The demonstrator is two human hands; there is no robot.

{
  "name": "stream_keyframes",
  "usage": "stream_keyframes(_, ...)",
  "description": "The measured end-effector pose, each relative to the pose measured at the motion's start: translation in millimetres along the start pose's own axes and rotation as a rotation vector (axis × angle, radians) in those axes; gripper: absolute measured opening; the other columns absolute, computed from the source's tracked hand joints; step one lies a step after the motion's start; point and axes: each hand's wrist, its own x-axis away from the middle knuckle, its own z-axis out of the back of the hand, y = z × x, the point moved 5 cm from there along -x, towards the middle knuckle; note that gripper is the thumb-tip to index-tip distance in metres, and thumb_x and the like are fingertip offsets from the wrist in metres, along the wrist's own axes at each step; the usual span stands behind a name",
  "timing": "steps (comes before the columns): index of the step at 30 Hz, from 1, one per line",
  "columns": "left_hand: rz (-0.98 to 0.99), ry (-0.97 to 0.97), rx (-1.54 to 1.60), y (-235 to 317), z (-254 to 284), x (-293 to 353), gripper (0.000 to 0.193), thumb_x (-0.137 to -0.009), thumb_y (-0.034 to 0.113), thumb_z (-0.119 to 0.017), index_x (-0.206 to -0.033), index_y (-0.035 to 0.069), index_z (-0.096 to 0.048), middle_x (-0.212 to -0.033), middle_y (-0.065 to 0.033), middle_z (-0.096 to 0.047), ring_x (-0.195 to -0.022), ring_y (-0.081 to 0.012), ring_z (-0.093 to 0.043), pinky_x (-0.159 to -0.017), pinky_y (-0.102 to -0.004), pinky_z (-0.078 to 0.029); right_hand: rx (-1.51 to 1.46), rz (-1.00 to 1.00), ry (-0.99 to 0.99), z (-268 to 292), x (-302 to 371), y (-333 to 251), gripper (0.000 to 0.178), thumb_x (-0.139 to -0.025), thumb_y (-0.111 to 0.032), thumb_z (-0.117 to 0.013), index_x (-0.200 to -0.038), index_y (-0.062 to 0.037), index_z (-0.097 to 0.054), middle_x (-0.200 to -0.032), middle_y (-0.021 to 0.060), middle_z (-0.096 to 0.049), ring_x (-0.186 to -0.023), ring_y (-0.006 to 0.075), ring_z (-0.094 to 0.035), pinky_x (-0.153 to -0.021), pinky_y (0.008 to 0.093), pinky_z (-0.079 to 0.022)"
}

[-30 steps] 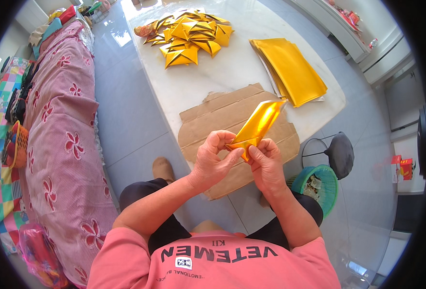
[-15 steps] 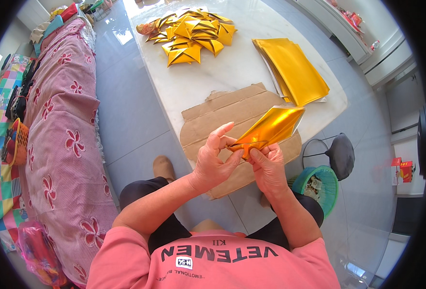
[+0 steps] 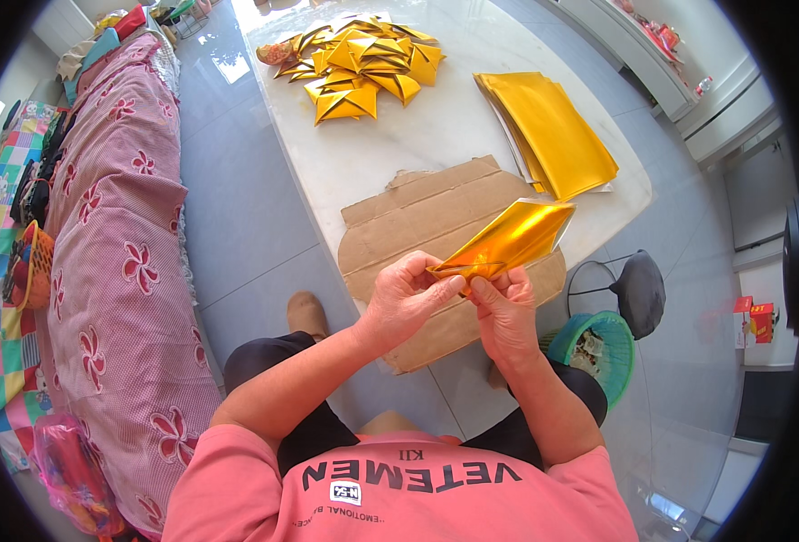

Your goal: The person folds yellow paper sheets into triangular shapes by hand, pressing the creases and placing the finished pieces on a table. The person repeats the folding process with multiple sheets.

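Note:
Between my hands is a sheet of shiny gold foil paper, partly folded at its near left end and held just above a piece of brown cardboard. My left hand pinches the folded left corner between thumb and fingers. My right hand grips the near edge, thumb on top and fingers behind the paper. The far right end of the sheet sticks out free, its pale underside showing at the edge. Part of the fold is hidden by my fingers.
A pile of folded gold paper shapes lies on the white marble table, far left. A stack of flat gold sheets rests at the right. Beside my right knee stands a green basket, near a dark round stool.
My left fingers, raised and spread half a second ago, have come down and closed on the paper's left corner. My right hand has hardly moved.

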Motion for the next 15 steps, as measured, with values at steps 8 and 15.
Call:
stream_keyframes(8, 0.03, -0.039, 0.001, -1.9, 3.5, 0.9, 0.008, -0.099, 0.006, -0.065, -0.103, -0.001, -0.065, -0.101, -0.0066, -0.07, -0.096, -0.0125, -0.067, -0.087, -0.0281, -0.054, 0.0, 0.008, -0.027, 1.4, -0.2, 2.7, 0.045, -0.093, 0.002, -0.068, -0.134, -0.0042, -0.052, -0.123, 0.0083, -0.066, -0.113, 0.0178, -0.063, -0.1, 0.0329, -0.051)
stream_keyframes(15, 0.065, -0.033, -0.009, -0.7, 3.3, 1.1, 0.009, -0.099, 0.007, -0.065, -0.103, -0.001, -0.065, -0.1, -0.0075, -0.071, -0.095, -0.0133, -0.068, -0.086, -0.0288, -0.055, 0.024, -0.001, -0.004, 3.1, -0.6, 4.8, 0.043, -0.094, 0.003, -0.067, -0.134, -0.0038, -0.052, -0.122, 0.0078, -0.066, -0.112, 0.0174, -0.063, -0.099, 0.0318, -0.05)
